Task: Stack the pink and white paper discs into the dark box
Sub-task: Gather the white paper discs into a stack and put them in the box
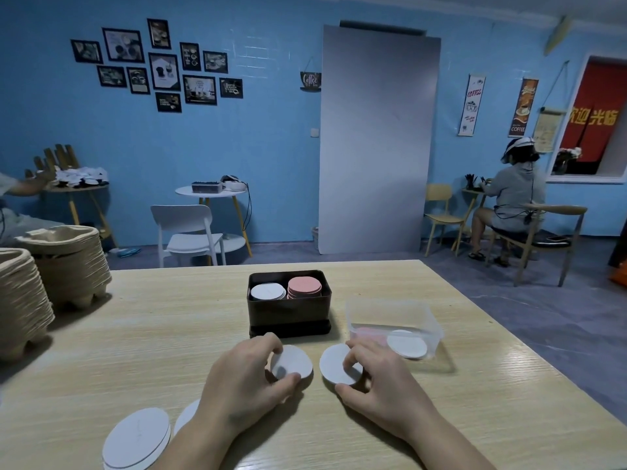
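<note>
A dark box [288,315] stands mid-table with a white stack [268,292] on its left and a pink stack [304,287] on its right. Just in front of it, my left hand [242,378] pinches a white disc [294,362] between thumb and fingers. My right hand [373,378] pinches another white disc [334,364] beside it. A stack of white discs [137,437] lies at the near left edge, with one more disc [186,417] partly hidden by my left forearm.
A clear plastic tub [393,312] right of the box holds pink and white discs. Stacks of paper pulp trays [68,259] stand at the table's left. Beyond the table are chairs, small round tables and a seated person at the far right.
</note>
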Available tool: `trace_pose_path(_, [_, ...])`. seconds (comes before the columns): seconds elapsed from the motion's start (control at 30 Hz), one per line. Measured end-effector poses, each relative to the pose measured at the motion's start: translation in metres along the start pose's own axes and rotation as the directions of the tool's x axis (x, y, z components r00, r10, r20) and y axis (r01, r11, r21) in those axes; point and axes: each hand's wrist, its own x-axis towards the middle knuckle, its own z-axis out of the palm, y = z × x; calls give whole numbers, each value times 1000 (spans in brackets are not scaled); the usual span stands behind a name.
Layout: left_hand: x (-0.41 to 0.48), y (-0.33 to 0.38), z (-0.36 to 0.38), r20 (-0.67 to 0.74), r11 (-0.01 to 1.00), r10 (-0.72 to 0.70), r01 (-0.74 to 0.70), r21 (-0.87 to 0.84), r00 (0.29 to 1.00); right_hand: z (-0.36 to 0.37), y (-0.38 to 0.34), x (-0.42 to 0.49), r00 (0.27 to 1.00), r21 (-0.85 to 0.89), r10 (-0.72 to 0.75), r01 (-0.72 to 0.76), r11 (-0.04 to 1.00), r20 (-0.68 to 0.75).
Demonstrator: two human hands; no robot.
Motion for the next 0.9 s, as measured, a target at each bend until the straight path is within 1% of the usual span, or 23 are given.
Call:
trace_pose_path(0.1, [0, -1, 1, -44, 997, -34, 31, -71, 998, 1, -2, 0, 1000, -11, 6, -6, 1000, 12])
trace_pose_path(0.17, [1, -1, 2, -46, 995, -12, 8, -102, 999, 0, -3, 0, 1000, -18, -4, 4, 1000, 25])
trace_pose_path(0.3, [2, 3, 5, 42, 992, 118, -116, -48, 992, 1, -5, 2, 998, 0, -55, 55, 998, 42])
trace_pose_path(0.47, [5, 5, 9, 145, 980, 192, -197, 19, 971, 3, -2, 2, 990, 14, -116, 116, 993, 75])
trace_pose_path(0.7, [4, 6, 10, 164, 977, 209, -211, -2, 964, 1, -4, 0, 974, 7, -175, 176, 984, 144])
trace_pose_path(0.9, [1, 2, 6, 118, 980, 179, -166, -114, 977, -3, -6, -2, 984, 35, -160, 158, 987, 80])
